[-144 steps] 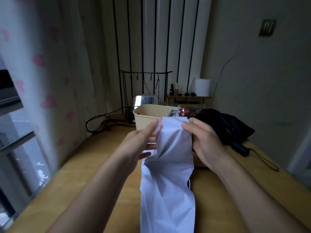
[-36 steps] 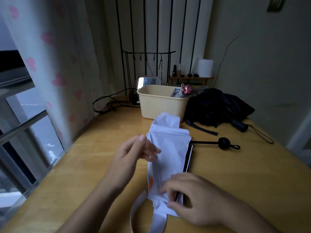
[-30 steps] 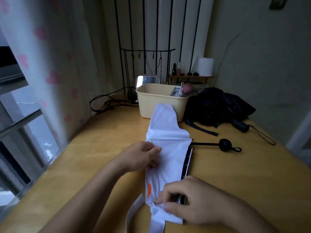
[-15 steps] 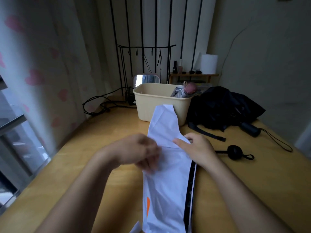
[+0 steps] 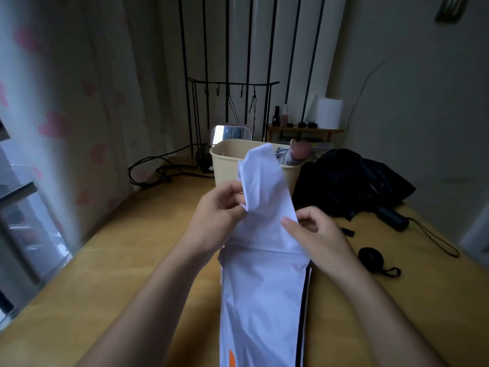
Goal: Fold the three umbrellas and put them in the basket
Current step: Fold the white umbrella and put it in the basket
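The white fabric umbrella (image 5: 264, 287), edged with a black stripe down its right side and marked with an orange patch near the bottom, was held stretched lengthwise in front of the person, above the light wooden tabletop (image 5: 132, 260); whether its lower part lay on the wood could not be told. Its upper end was raised in front of the beige plastic basket (image 5: 227, 165), which stood at the far side of the tabletop. The left edge of the cloth was gripped by the left hand (image 5: 217, 215), whose fingers (image 5: 230, 192) were curled round a gathered fold. The right edge was pinched by the right hand (image 5: 320, 239), the thumb being laid on the front of the fabric and the other fingers curled behind it. A folded grey umbrella with a pink handle (image 5: 299, 152) was seen standing in the basket. A loose black umbrella (image 5: 349, 186) was spread on the tabletop just to the right of the basket, and a round black knob with a strap loop (image 5: 370, 256) lay near the right hand. Behind the basket a small mirror (image 5: 229, 133) was propped, and black cables (image 5: 164, 170) were trailed towards a pale curtain printed with pink hearts (image 5: 53, 123).
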